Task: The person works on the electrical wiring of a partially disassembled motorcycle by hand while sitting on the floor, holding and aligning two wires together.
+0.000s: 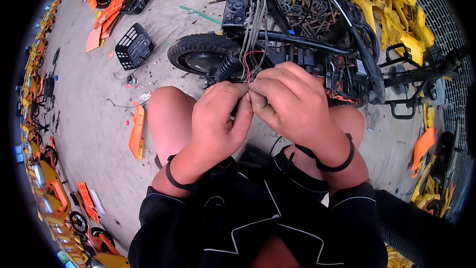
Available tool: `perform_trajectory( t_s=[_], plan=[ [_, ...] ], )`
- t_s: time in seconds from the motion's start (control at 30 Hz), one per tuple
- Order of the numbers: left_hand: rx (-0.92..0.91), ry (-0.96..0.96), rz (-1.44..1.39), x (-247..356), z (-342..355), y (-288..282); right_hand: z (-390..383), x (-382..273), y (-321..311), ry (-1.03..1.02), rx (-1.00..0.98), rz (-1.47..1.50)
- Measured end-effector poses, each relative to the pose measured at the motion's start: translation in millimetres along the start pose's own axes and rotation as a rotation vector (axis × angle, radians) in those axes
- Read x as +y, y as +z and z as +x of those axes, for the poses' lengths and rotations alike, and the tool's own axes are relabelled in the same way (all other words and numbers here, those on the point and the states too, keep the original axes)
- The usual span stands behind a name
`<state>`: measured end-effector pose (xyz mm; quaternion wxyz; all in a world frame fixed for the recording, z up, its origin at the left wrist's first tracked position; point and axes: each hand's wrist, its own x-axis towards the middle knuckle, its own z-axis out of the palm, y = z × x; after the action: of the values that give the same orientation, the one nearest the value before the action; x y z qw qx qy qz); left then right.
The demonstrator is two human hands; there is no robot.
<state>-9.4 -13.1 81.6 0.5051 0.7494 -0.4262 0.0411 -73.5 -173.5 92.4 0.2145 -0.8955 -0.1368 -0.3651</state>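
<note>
My left hand (pixel 216 114) and my right hand (pixel 292 101) meet fingertip to fingertip above the gap between my knees. Both are closed in a pinch on a thin red wire (pixel 246 62), which loops down into the fingers from a bundle of grey cables (pixel 255 15). The wire's end is hidden by the fingertips. Just beyond the hands lies a stripped scooter frame (pixel 312 42) of black tubes. Its rear wheel (pixel 201 53) with a black tyre points left, beside a coil-spring shock absorber (pixel 228 66).
Rusty metal parts (pixel 297 0) fill the frame's far side. Yellow body panels (pixel 396 10) are heaped at the far right. A black basket (pixel 134 47) and an orange panel (pixel 137 133) lie on the concrete floor (pixel 94 114) to the left. A dark ribbed hose (pixel 409 228) runs near my right elbow.
</note>
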Motion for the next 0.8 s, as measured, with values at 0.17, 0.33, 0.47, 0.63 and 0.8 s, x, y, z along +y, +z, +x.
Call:
perform_trajectory(
  t_s=[0.17, 0.33, 0.47, 0.63, 0.8],
  plan=[
    [0.001, 0.068, 0.015, -7, 2, 3, -1, 3, 1, 0.016, 0.037, 0.050],
    [0.003, 0.068, -0.001, -6, 0, 1, 1, 1, 2, 0.061, 0.055, 0.125],
    [0.012, 0.082, -0.022, -6, 2, 0, 2, 1, 3, 0.088, 0.068, 0.145],
    [0.003, 0.062, -0.033, -5, 2, -1, 6, 3, -1, 0.140, 0.068, 0.137],
    [-0.005, -0.109, -0.152, -6, -1, 0, 11, 14, -20, 0.191, 0.036, 0.195]
  ],
)
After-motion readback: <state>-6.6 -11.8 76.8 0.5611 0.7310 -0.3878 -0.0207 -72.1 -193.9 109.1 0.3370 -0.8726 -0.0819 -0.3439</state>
